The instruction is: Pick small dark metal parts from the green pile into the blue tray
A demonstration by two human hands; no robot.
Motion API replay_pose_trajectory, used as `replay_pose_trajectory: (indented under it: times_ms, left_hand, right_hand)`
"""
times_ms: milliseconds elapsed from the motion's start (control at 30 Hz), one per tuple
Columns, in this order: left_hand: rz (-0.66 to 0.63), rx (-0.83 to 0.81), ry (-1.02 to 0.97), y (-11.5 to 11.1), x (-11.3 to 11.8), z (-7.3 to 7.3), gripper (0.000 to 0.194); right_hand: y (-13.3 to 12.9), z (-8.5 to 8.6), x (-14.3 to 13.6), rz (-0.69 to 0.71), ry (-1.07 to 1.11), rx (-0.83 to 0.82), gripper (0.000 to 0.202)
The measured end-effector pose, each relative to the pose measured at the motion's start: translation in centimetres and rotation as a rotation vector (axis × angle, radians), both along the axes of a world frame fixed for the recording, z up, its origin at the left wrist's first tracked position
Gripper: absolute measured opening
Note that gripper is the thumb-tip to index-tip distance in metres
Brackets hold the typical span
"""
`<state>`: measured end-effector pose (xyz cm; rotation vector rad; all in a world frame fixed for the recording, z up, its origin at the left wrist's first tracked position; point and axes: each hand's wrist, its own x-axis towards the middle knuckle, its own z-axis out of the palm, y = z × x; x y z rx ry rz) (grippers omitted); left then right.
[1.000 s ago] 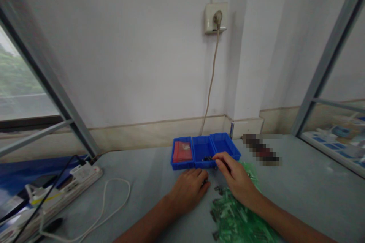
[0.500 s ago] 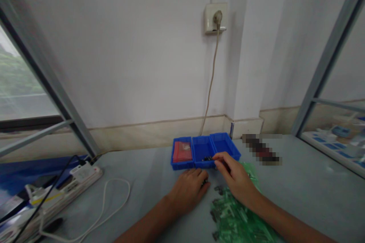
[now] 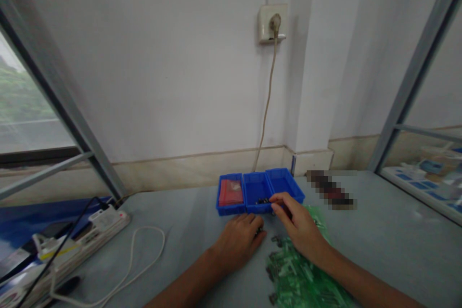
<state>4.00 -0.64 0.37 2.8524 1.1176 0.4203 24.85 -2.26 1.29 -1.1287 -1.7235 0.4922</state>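
My left hand (image 3: 240,240) rests on the table just in front of the blue bins, its fingers curled round small dark metallic pieces (image 3: 258,231) that peep out by the thumb. My right hand (image 3: 299,228) is at the front right corner of the middle blue bin (image 3: 257,184), thumb and forefinger pinched; what they hold is hidden or too small to name. Small dark parts (image 3: 262,200) lie at the front of that bin. Beneath my right wrist spreads a green translucent plastic bag (image 3: 306,281), with small clear and metal pieces at its left side.
A left blue bin (image 3: 231,211) holds red packets (image 3: 230,193); a right blue bin (image 3: 283,184) adjoins the middle one. At left lie a white power strip (image 3: 104,231) and a looped white cable (image 3: 163,240). A pixelated dark object (image 3: 332,191) is at the back right.
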Motion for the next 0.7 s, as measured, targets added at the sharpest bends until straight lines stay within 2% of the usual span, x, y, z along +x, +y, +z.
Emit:
replay_pose_trajectory:
  times_ms: [200,700]
  left_hand:
    - [-0.009,-0.011,0.000,-0.05,0.01,0.23,0.006]
    - [-0.007,-0.001,-0.005,0.08,-0.03,-0.22,0.008]
  right_hand:
    - [0.15,-0.12,0.00,-0.005,-0.002,0.002,0.018]
    - [0.07,0.05,-0.05,-0.001,-0.006,-0.012,0.018]
